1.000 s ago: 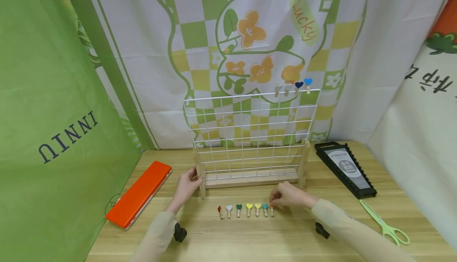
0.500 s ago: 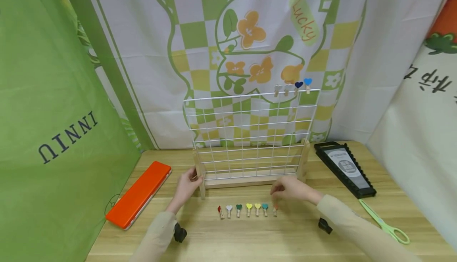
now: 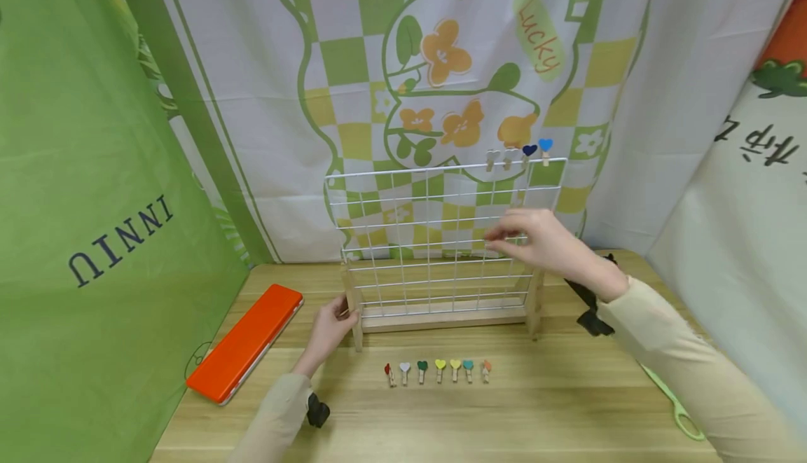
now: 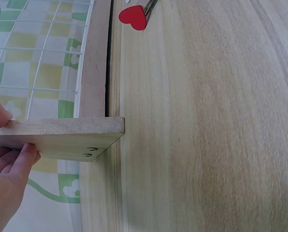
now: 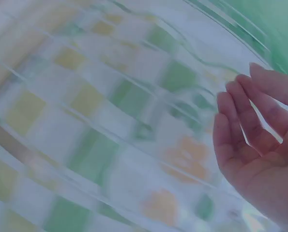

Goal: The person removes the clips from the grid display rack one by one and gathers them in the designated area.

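White wire grid panel on wooden stand point(image 3: 441, 239), light but tippy: left hand point(image 3: 329, 328) grips its wooden post point(image 4: 56, 137), right hand point(image 3: 536, 239) hovers empty, fingers loosely bent.

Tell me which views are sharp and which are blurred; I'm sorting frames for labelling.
Head view: evenly lit and sharp, with the wire grid and the row of heart pegs crisp, though edges bow from the wide lens. Left wrist view: sharp on the wooden foot that the left hand holds. Right wrist view: heavy motion blur smears the backdrop; only the right hand reads.
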Demonstrator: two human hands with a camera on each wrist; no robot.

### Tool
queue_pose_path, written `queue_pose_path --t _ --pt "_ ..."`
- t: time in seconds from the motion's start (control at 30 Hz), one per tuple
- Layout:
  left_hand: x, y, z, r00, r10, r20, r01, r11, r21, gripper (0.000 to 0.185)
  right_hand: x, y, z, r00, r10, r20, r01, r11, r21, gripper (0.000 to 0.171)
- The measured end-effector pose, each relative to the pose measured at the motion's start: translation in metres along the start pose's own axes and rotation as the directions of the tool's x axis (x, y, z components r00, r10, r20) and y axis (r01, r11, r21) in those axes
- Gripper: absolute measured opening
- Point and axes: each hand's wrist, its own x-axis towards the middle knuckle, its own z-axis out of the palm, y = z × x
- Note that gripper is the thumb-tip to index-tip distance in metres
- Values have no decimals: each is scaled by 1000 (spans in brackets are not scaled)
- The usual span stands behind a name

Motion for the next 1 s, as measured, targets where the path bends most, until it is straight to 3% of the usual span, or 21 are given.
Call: queue_pose_path --t 0.2,0.33,0.57,0.7,1.0 --pt "0 0 0 1000 8 -1 -8 1000 9 51 34 -10 -54 975 -64 -212 50 996 -72 17" --pt "0 1 0 1000 5 3 -5 1000 3 52 54 -7 -75 961 -75 -267 43 992 -122 15" --pt "-1 -1 -2 1000 19 4 -19 1000 6 52 76 2 -82 991 -47 -124 19 977 -214 11" --pt "-2 -1 -1 1000 23 9 -23 1000 13 52 82 5 -80 996 -62 -59 46 970 -238 6" --pt "-1 0 0 1000 23 9 -23 1000 2 52 85 5 -78 995 -76 -66 56 963 -263 6"
